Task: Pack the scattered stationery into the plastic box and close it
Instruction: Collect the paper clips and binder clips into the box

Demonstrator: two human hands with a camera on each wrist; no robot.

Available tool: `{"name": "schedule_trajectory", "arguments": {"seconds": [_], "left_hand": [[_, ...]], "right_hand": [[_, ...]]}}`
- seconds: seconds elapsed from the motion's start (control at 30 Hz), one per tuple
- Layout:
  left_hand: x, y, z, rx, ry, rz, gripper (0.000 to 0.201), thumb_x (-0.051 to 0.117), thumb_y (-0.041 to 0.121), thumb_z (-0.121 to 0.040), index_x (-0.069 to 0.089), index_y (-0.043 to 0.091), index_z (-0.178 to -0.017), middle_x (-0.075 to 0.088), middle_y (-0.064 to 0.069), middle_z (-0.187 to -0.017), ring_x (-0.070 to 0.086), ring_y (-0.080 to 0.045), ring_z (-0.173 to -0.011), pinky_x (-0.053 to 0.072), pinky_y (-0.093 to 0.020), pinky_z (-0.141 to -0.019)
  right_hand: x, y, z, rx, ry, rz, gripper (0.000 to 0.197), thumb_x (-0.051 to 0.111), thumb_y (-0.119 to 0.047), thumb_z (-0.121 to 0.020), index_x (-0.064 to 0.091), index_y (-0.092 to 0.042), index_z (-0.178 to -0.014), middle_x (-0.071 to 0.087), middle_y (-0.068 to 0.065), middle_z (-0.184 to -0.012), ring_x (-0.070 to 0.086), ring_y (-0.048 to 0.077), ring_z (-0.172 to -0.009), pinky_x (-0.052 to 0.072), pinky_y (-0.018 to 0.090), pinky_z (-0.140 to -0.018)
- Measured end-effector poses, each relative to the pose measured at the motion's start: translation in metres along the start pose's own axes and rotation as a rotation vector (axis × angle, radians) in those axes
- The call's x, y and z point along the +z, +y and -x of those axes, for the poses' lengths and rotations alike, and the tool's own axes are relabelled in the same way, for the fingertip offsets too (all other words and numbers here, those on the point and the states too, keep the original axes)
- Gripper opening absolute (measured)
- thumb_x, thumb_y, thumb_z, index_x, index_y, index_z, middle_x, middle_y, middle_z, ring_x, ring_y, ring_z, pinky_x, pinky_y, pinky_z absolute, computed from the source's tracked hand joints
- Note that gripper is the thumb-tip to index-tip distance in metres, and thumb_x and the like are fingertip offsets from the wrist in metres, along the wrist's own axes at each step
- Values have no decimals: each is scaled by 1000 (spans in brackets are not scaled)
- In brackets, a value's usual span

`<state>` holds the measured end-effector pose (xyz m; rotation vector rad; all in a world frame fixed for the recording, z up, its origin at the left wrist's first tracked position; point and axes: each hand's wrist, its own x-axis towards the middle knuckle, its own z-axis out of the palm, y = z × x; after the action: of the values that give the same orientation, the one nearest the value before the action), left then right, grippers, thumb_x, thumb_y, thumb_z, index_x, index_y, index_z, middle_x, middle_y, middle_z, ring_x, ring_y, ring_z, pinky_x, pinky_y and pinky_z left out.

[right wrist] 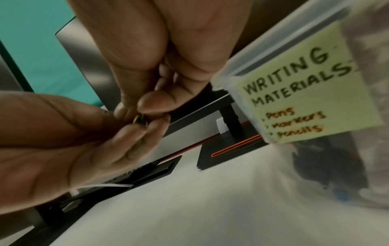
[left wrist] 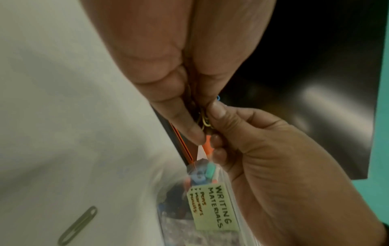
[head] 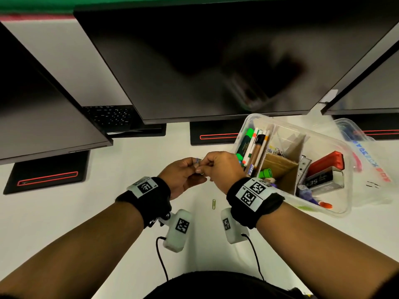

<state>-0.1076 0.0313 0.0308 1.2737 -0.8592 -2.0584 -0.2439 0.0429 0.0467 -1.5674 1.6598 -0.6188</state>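
Note:
Over the white desk my left hand (head: pixel 194 166) and right hand (head: pixel 205 168) meet fingertip to fingertip. Together they pinch a small bunch of coloured paper clips (head: pixel 201 173). In the left wrist view the yellow paper clips (left wrist: pixel 205 122) show between my left fingers (left wrist: pixel 185 126) and the right thumb (left wrist: pixel 219 111). The right wrist view has the same clips (right wrist: pixel 140 120) almost hidden between both hands. One more paper clip (head: pixel 213 204) (left wrist: pixel 77 225) lies flat on the desk below the hands. The open clear plastic box (head: pixel 348 182) stands just right of my right hand.
The box holds markers, pens, cardboard dividers (head: pixel 280 167) and a red stapler (head: pixel 328 161); a "WRITING MATERIALS" label (right wrist: pixel 305 93) is on its side. Its clear lid (head: pixel 371 160) lies to its right. Dark monitors (head: pixel 216 61) on black stands overhang the desk's back.

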Motion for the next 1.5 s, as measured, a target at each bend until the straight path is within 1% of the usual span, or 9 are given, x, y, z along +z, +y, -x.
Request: {"name": "schedule_trajectory", "arguments": {"seconds": [0.17,0.37,0.43,0.57,0.83,1.0,1.23,1.4,1.5], "left_hand": [[-20,-7,1,-58,79,171,26,39,-4,-95,61,3,-85,71,-6,-74,67,-16,-68,57,-24,-75],[-35,-16,2,-87,145,210,22,41,3,-97,57,5,-83,60,-9,-80,62,-15,-69,58,-18,-61],[-41,-18,1,-94,157,163,20,41,3,-97,56,6,-84,59,-8,-80,63,-13,-65,57,-17,-59],[-54,-24,2,-102,141,85,23,37,-1,-98,55,6,-87,58,-8,-85,61,-14,-73,57,-17,-62],[-58,-26,8,-134,90,144,35,27,-15,-88,57,2,-92,61,-13,-90,60,-21,-79,59,-22,-62],[-56,-23,10,-171,137,171,18,44,5,-93,57,6,-81,61,-10,-80,59,-18,-72,58,-21,-59],[-59,-29,7,-201,221,-364,22,48,7,-95,51,11,-73,56,-7,-73,54,-14,-65,48,-21,-62],[-58,-28,7,-248,189,-534,23,40,2,-96,53,8,-78,55,-6,-72,54,-11,-60,48,-14,-50],[-56,-25,9,-261,178,-590,26,35,-4,-95,59,1,-104,56,-4,-75,52,-11,-64,48,-12,-51]], "right_hand": [[16,-7,-1,-69,-65,54,14,67,-17,-84,73,-5,-89,71,12,-84,58,17,-71,55,38,-79],[25,17,4,-5,98,3,13,59,-14,-90,67,-7,-97,67,6,-85,65,25,-77,57,36,-77],[32,34,9,-18,-6,195,20,52,-11,-92,66,-10,-106,68,8,-104,63,22,-93,49,25,-84],[48,75,21,34,-420,522,39,48,-1,-90,57,-15,-126,48,10,-128,50,26,-119,39,25,-99],[40,86,12,28,-506,625,21,61,-16,-87,63,-2,-103,52,14,-119,52,29,-109,41,30,-89],[51,70,11,-26,-620,649,20,52,-17,-92,56,-4,-107,59,16,-115,55,30,-108,41,32,-88],[88,40,14,-175,-708,514,41,42,-5,-94,47,-13,-134,63,12,-115,58,26,-107,43,32,-100],[91,43,7,-182,-700,608,27,47,-7,-92,59,-8,-117,58,14,-117,58,30,-105,44,34,-92],[87,48,7,-204,-672,687,20,50,-10,-92,62,-4,-106,55,15,-115,58,32,-101,44,35,-86]]}}
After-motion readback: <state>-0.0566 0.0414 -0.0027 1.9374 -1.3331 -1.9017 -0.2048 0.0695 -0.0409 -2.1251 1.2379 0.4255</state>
